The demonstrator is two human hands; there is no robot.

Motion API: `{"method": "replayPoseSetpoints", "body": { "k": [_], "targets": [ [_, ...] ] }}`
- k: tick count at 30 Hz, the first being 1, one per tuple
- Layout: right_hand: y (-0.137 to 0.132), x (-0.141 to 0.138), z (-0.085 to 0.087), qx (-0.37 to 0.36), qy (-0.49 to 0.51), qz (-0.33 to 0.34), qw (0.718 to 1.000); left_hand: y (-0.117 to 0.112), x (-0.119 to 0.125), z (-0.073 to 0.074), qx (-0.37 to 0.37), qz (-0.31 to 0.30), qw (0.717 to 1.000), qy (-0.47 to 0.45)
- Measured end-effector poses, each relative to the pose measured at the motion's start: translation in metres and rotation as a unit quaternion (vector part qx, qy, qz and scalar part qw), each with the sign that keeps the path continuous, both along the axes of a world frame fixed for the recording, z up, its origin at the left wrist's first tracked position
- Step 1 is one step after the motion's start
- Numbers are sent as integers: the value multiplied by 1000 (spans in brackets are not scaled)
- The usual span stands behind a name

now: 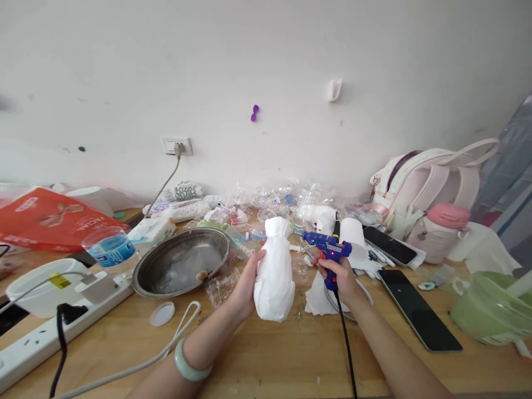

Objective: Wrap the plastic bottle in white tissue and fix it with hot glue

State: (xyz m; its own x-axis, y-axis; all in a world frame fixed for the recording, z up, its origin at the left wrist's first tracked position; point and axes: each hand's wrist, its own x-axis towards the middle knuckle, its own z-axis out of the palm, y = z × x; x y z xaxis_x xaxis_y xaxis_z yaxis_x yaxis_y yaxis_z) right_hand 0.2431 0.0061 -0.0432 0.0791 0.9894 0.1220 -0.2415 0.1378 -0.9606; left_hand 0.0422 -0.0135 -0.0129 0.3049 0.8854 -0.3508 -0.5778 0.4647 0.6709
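Observation:
In the middle of the head view, my left hand (248, 282) grips a white, bottle-shaped form (274, 277) by its left side. The form looks wrapped in white paper or tissue and stands nearly upright, narrow at the neck and wider below. My right hand (343, 277) is closed around a blue hot glue gun (328, 247) with a small red light lit. Its nozzle points left at the form's neck; whether they touch, I cannot tell. A black cord (344, 338) hangs from the gun's handle. White tissue (319, 296) lies under the gun.
A metal basin (143, 277) stands left, beside a white power strip (31, 346) and cables. Two dark phones (419, 310) lie right, near a green container (474, 313) and a pink-lidded jar (436, 235). Clear plastic pieces (270, 199) and a backpack (428, 177) line the wall.

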Motion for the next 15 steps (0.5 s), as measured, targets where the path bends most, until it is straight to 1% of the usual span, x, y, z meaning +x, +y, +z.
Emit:
{"method": "replayPoseSetpoints", "body": {
  "k": [2,4,6,10,12,15],
  "targets": [
    [0,0,-1,4,11,7,1000,0,0,-4,18,8,1000,24],
    [-1,0,-2,5,17,11,1000,-1,1,-5,45,31,997,61],
    [-1,0,-3,5,18,11,1000,-2,1,-5,77,51,991,100],
    [-1,0,-3,6,22,20,1000,-4,1,-2,126,60,980,144],
    [-1,0,-3,8,19,21,1000,-3,-1,-3,147,72,972,168],
    [-1,0,-4,12,13,18,1000,2,-4,-9,192,98,954,207]
  ]
}}
